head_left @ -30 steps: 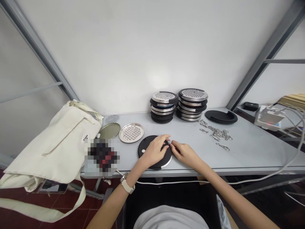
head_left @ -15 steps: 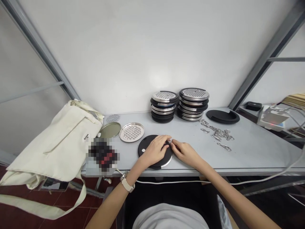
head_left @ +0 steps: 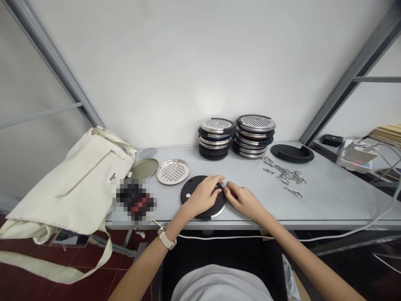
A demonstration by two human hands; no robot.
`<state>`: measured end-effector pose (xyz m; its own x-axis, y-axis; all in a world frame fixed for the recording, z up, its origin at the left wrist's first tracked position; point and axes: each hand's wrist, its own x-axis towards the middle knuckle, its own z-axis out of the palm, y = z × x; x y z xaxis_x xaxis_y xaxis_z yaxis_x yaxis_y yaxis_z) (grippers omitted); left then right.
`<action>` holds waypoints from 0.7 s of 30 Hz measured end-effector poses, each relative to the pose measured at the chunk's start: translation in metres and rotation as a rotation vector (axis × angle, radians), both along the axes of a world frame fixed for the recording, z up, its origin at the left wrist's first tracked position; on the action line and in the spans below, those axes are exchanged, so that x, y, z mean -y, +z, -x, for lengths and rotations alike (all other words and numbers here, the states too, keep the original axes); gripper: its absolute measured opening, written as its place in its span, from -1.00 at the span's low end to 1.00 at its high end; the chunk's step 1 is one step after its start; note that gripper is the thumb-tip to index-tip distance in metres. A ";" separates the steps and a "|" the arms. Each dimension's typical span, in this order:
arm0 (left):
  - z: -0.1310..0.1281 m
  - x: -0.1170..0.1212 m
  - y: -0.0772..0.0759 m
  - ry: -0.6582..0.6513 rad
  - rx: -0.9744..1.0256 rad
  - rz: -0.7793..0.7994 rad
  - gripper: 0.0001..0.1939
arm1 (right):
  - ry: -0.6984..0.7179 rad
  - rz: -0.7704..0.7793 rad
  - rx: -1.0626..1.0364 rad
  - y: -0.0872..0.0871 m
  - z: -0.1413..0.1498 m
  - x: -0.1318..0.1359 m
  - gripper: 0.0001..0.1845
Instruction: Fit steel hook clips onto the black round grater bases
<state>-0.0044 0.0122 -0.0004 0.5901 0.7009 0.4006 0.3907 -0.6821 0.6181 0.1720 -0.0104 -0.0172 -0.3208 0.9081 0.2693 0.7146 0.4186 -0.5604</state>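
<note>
A round black disc [head_left: 191, 205] with a silvery rim along its right side lies flat near the table's front edge. My left hand [head_left: 204, 194] rests across it, fingers curled over the far right edge and thumb pressed in, gripping it. At that same edge my right hand [head_left: 241, 198] is closed in a pinch, its fingertips almost meeting the left ones. Something small, dark and shiny shows between the hands, too covered to name. Left of the disc sits a round metal grater plate [head_left: 173, 172], beside a plain olive-coloured round plate [head_left: 144, 168].
Two stacks of black-rimmed grater discs, left [head_left: 214, 144] and right [head_left: 254, 138], stand by the wall. Several snap hooks [head_left: 290, 175] are scattered at right, near an empty black holder [head_left: 292, 153]. A cream bag [head_left: 75, 179] leans at left; a white cable [head_left: 332, 238] crosses the front.
The view has shifted slightly. Both hands stay at the disc's right edge, with only a small shift of the right fingers; the disc and other objects keep their places.
</note>
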 end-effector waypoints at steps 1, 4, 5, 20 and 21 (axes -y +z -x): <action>0.000 0.000 0.000 0.000 0.001 0.000 -0.64 | 0.001 0.001 -0.009 0.000 0.000 0.000 -0.76; 0.000 0.000 -0.001 0.007 0.002 -0.003 -0.63 | 0.004 0.010 -0.024 0.000 0.000 0.000 -0.77; 0.000 0.000 -0.001 0.008 0.001 -0.005 -0.63 | 0.005 0.013 -0.026 0.001 0.000 0.001 -0.77; 0.000 -0.001 0.001 0.011 0.017 0.008 -0.61 | -0.027 0.034 -0.045 0.001 0.000 -0.001 -0.82; 0.000 -0.001 0.001 0.011 0.020 0.006 -0.61 | -0.025 0.033 -0.051 0.001 0.000 -0.001 -0.83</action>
